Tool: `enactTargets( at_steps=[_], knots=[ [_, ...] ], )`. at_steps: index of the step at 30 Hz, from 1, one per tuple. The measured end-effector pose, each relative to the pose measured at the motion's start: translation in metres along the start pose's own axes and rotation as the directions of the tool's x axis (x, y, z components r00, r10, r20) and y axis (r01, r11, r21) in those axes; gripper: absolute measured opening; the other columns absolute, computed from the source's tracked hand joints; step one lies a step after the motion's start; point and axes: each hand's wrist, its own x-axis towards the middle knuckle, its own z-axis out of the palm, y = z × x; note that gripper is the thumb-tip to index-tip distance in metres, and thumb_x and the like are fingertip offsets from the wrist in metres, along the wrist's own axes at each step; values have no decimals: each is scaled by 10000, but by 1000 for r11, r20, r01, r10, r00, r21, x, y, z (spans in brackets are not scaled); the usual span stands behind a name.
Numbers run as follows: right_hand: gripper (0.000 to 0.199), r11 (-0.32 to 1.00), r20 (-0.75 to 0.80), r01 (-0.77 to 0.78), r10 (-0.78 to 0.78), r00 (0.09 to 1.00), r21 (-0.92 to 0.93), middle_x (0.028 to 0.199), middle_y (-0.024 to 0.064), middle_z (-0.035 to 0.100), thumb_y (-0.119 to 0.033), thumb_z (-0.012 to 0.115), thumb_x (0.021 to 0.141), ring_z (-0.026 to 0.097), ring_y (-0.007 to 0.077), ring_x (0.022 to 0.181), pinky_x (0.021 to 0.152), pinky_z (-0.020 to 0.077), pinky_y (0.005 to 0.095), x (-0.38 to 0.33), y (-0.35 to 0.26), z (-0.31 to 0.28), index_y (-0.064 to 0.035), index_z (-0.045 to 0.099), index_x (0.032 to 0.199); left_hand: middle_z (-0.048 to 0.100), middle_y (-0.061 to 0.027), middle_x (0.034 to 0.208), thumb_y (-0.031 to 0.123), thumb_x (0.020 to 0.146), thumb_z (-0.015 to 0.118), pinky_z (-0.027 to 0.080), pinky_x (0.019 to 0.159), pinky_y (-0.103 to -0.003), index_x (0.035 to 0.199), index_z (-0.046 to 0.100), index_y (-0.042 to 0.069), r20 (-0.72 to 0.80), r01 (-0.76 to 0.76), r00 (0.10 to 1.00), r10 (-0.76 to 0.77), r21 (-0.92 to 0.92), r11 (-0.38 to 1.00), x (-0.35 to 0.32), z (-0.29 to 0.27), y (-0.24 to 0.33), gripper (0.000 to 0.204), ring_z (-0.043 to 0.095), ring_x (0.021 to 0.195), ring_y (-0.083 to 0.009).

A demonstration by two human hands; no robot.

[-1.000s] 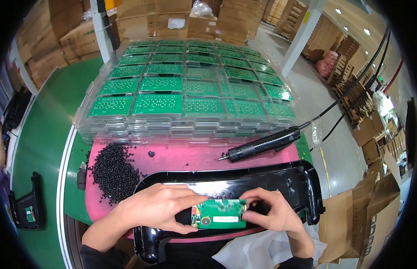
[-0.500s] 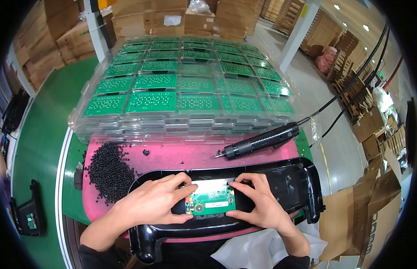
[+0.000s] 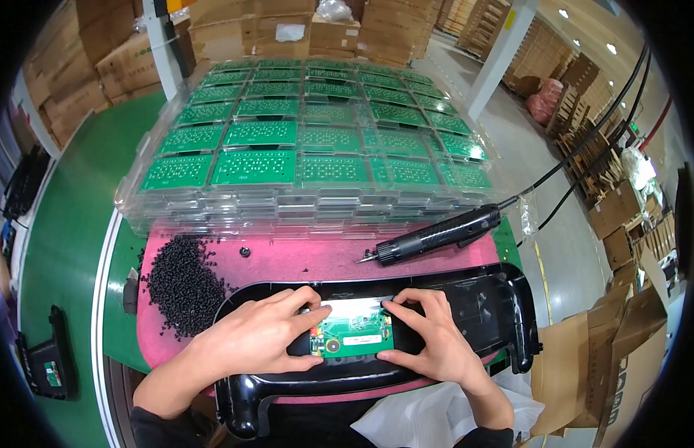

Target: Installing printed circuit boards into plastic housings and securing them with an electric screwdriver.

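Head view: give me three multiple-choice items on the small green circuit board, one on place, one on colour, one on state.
1. Where is the small green circuit board?
A. on the glossy black plastic housing
B. on the stacked clear trays
C. on the green belt

2. What colour is the mat under the housing?
A. blue
B. pink
C. grey

3. How is the corded black electric screwdriver?
A. in the right hand
B. in the left hand
C. lying unheld on the mat

Answers: 1 A, the left hand and right hand press it into the housing; 2 B, pink shows around the housing; 3 C, both hands are on the board.
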Motion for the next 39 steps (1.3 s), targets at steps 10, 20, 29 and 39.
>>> enactTargets(
  at_steps=[10, 20, 29, 39],
  knots=[
    [797, 1000, 61, -15, 15, 998, -1, 1335, 154, 485, -333, 858, 733, 462, 354, 1197, 1039, 380, 438, 3, -2, -9, -21, 517, 1382, 591, -106, 1143, 379, 810, 781, 568, 754, -380, 1242, 633, 18, -123, 1, 992, -3, -16, 1000, -5, 5, -2, 582, 669, 895, -275],
    [557, 870, -427, -487, 411, 805, -81, 1254, 102, 555, -140, 662, 906, 486, 259, 1155, 1030, 338, 400, 22, 43, -90, -126, 463, 1426, 678, -154, 913, 79, 804, 735, 541, 766, -427, 960, 716, -15, -601, 380, 753, -266, 68, 922, -19, -24, -61, 183, 666, 870, -351],
    [633, 772, -797, 399, 222, 561, 496, 1312, 176, 486, 26, 566, 965, 594, 259, 1148, 991, 487, 381, 68, 21, -36, -119, 202, 1462, 673, -157, 950, 90, 746, 778, 539, 801, -455, 942, 696, -3, -539, 559, 732, -416, 128, 819, -33, -24, -53, 232, 655, 922, -361],
    [493, 257, -483, 431, 195, 854, 865, 1078, 104, 546, -312, 541, 1036, 519, 233, 1006, 988, 413, 424, 94, -12, -14, -72, 340, 1417, 658, -179, 846, 22, 757, 722, 525, 780, -473, 827, 668, -29, -546, 561, 741, -392, 181, 808, -42, -20, -59, 102, 653, 892, -387]
  ],
)
